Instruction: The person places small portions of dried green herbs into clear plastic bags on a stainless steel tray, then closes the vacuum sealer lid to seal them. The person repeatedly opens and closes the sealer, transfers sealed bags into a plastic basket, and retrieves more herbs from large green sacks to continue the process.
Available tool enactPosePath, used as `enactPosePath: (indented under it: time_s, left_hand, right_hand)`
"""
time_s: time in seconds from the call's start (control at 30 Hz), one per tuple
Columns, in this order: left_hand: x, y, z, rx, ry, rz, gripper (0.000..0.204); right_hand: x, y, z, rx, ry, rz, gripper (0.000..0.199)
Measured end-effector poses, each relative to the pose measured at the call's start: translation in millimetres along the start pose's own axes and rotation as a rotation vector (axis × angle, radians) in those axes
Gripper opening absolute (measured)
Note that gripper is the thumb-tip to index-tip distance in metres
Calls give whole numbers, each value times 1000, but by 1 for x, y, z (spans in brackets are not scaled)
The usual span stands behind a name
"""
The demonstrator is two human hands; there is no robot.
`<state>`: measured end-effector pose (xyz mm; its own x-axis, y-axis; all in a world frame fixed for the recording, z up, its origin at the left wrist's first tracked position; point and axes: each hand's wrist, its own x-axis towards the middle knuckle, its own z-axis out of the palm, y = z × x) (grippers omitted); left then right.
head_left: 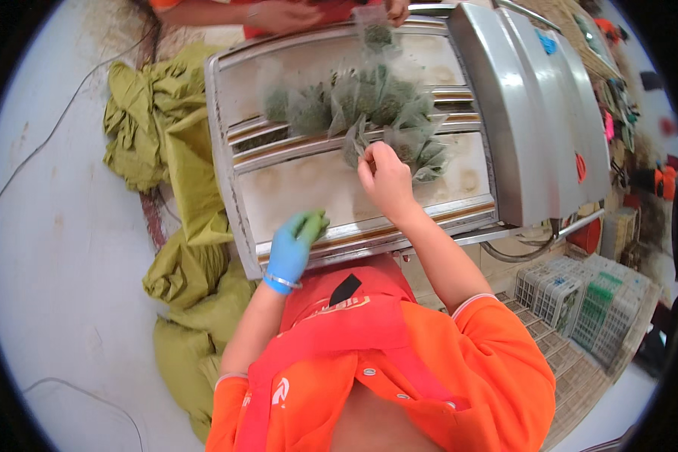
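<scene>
Clear plastic bags (pixel 369 94) filled with a green, leafy-looking product lie grouped across a metal-framed machine bed with pale panels. My right hand (pixel 384 177), bare, pinches the upper edge of one such bag (pixel 353 143) at the near side of the group. More filled bags (pixel 429 160) lie just right of those fingers. My left hand (pixel 295 245) wears a blue glove with green-coloured fingers. It hovers over the near left part of the bed (pixel 279 188), loosely bent, with nothing visible in it.
Across the bed, another person's hands (pixel 286 15) are near a filled bag (pixel 378 36). A rounded steel cover (pixel 520 113) stands at the right. Olive-green sacks (pixel 196 158) are heaped at the left. Plastic crates (pixel 580 301) stand at the lower right.
</scene>
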<state>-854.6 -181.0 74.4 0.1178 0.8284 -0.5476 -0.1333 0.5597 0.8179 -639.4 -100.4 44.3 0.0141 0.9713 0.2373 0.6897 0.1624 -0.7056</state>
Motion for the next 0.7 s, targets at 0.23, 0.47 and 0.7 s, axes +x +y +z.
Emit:
enactPosePath:
  time_s: [0.23,0.47,0.7]
  left_hand:
    - [37,-3,6,-628,129,-539,48]
    - [33,-42,-16,-665,13,-600,39]
    - [24,-17,-69,-282,-174,-419,42]
  right_hand:
    - [-65,-17,0,225,-290,-126,21]
    - [-62,-21,-17,842,-431,984,19]
    - [-43,-26,9,890,-725,954,24]
